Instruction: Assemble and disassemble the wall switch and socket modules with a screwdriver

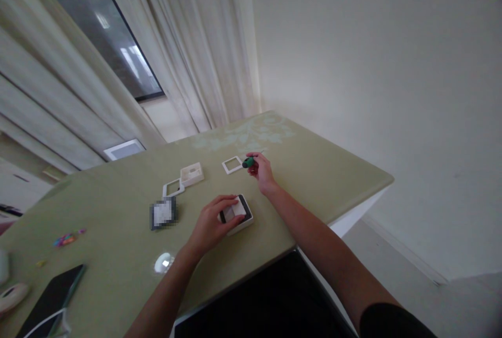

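Note:
My left hand (214, 220) is closed over a wall switch (240, 207), a white panel with dark edges seated in a white square box (245, 224) on the table. Thumb and fingers press on opposite sides of the panel. Held up just beyond it, my right hand (262, 172) grips a screwdriver (248, 162) with a green and black handle; its thin shaft points away to the upper right. A white square frame (232, 165) lies beside that hand. Further left are a white open box (192, 174), another white frame (173, 187) and a blurred-out dark item (163, 213).
The green-covered table (314, 171) ends at a corner on the right, beside the wall. A round clear object (163, 263) lies near my left forearm. Small colourful pieces (67, 239) and a dark phone (55, 296) with a white cable are at left. A black seat (266, 301) is below.

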The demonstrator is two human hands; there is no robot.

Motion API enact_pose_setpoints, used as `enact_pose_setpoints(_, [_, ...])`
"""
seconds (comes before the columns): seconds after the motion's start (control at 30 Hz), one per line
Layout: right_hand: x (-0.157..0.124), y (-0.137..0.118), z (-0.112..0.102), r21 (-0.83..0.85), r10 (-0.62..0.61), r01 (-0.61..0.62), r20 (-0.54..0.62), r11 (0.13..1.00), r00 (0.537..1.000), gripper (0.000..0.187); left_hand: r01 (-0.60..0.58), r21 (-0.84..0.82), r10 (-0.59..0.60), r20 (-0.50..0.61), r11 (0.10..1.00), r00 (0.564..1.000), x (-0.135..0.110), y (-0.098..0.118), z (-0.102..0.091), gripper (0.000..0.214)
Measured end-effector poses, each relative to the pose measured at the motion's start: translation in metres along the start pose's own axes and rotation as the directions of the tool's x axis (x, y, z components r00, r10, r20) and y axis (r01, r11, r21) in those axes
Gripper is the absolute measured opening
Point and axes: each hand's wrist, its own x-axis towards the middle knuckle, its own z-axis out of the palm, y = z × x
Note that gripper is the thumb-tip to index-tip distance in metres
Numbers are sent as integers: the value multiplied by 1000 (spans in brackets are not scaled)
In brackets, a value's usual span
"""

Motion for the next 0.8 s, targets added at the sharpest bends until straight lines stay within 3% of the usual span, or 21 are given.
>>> enact_pose_setpoints(0.23, [2, 3, -1, -8, 9, -9, 0, 1000, 1000, 34, -17, 16, 18, -61, 1000, 998, -3, -4, 11, 30])
enact_pose_setpoints(0.5, [5, 5, -3, 3, 5, -5, 1, 1000, 1000, 32, -104, 166, 120, -89, 981, 989, -11, -4, 15, 24])
enact_pose_setpoints(0.8, [7, 8, -1, 16, 11, -11, 4, 1000, 1000, 32, -173, 364, 168, 47, 915, 985, -7, 14, 6, 26])
